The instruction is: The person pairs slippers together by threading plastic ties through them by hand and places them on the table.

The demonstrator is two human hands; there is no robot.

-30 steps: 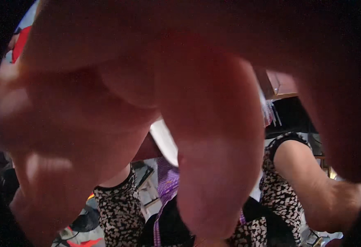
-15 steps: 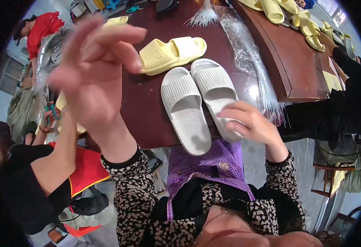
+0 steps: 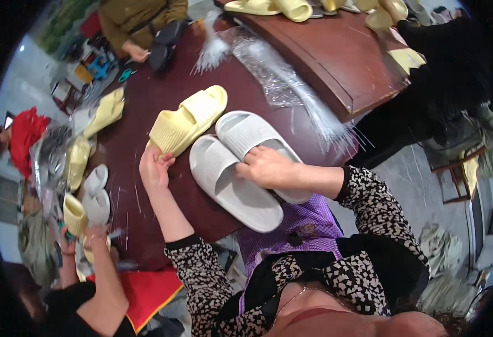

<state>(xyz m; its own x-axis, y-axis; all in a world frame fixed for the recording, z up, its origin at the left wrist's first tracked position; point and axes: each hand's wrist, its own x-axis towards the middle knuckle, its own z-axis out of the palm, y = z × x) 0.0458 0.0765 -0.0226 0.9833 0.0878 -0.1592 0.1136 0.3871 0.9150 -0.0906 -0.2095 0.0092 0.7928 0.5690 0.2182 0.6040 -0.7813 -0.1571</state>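
Note:
A pair of pale grey slippers lies side by side at the table's near edge, the left slipper (image 3: 249, 205) and the right slipper (image 3: 246, 130), toes pointing away. Over their straps is my right hand (image 3: 270, 167), its curled fingers at the foot openings; the fingertips are partly hidden. Just beyond, to the left, a yellow slipper (image 3: 201, 109) with a ridged strap rests on the dark red table (image 3: 137, 224). My left hand (image 3: 155, 167) pinches its toe end, the fingers bent against the edge.
A plastic bag (image 3: 277, 84) and a bundle of clear ties (image 3: 314, 109) lie beyond the slippers. At left a co-worker's hand (image 3: 96, 233) is among yellow and grey slippers (image 3: 96, 205). More yellow slippers (image 3: 294, 8) sit on the raised board. Someone holds black slippers (image 3: 162, 50) at the far side.
My left hand has come down from in front of the camera onto the yellow slipper. My right hand has moved from the right grey slipper's heel to the straps. The view has turned.

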